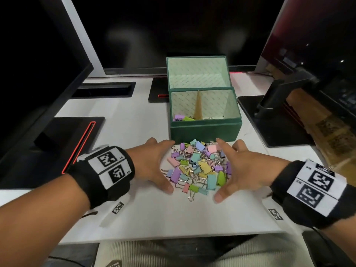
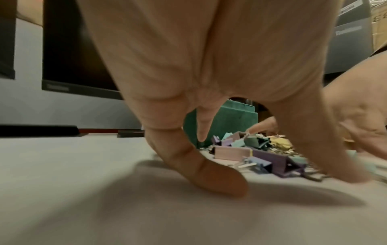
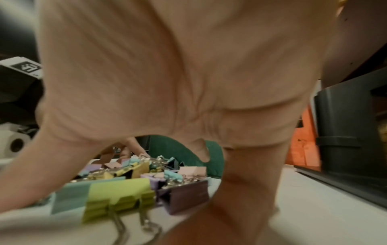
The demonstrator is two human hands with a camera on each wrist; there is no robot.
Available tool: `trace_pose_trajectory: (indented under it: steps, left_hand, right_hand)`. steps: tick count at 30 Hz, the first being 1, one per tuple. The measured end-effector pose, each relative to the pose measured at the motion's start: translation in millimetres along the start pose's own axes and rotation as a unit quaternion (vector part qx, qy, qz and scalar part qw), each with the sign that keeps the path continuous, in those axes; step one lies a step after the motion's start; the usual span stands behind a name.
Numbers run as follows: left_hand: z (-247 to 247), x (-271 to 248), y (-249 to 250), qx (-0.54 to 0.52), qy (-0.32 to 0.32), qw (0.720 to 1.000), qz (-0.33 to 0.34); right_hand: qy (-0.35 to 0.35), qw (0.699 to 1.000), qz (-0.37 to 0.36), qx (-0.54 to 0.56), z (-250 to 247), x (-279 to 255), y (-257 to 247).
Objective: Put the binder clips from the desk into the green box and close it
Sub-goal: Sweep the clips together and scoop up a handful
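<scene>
A pile of pastel binder clips (image 1: 198, 168) lies on the white desk (image 1: 173, 214), just in front of the green box (image 1: 206, 130). The box's lid (image 1: 196, 74) stands open behind it, and a cardboard divider (image 1: 198, 106) splits the inside. A few clips (image 1: 182, 118) lie in the box's left compartment. My left hand (image 1: 154, 164) is at the pile's left side and my right hand (image 1: 237, 168) at its right, fingers spread and tips on the desk. Neither grips anything. In the wrist views, the left hand (image 2: 209, 66) and right hand (image 3: 178, 74) arch over the clips (image 2: 251, 152) (image 3: 125, 187).
Dark monitors stand to the left (image 1: 38, 74), behind (image 1: 173, 26) and to the right (image 1: 317, 35), with black stand bases (image 1: 269, 120) on the desk around the box. Brown cardboard boxes (image 1: 327, 132) sit at the far right. The desk's front edge (image 1: 173, 236) is near my lap.
</scene>
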State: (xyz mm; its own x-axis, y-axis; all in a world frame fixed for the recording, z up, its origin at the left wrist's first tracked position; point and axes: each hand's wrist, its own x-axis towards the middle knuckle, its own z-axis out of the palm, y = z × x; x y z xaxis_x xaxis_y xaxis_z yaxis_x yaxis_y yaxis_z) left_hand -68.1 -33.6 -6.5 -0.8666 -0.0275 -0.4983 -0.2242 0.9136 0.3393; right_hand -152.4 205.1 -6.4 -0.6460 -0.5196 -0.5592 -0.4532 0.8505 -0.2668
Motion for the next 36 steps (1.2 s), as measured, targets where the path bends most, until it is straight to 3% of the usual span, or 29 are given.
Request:
trace_pose_trajectory:
  steps: [6,12,19,25,30,36]
  left_hand:
    - [3.9,6.3,17.9,0.011,0.019,0.999,0.031]
    - [1.9,4.7,18.4,0.059,0.017,0.998,0.013]
    - [10.8,19.2,25.4,-0.062,0.081,0.994,0.031]
    - [27.4,14.7,31.7,-0.174,0.11,0.974,0.099]
    - [33.7,5.8,41.3,-0.184,0.12,0.967,0.13]
    - [27.7,-5.6,38.8,-0.219,0.134,0.959,0.12]
  right_hand:
    - [0.01,1.0,-0.016,-0.002,3.4,9.9,-11.7]
    - [0.003,1.0,-0.013,-0.018,4.7,9.8,-19.2]
    - [0.017,1.0,-0.011,-0.002,2.8,17.8,-39.3]
    - [0.053,0.996,-0.011,0.078,-0.2,24.0,-47.5]
    - [0.053,0.993,-0.014,0.104,-1.9,29.1,-56.9]
    - [0.074,0.989,-0.027,0.126,-1.6,30.9,-58.9]
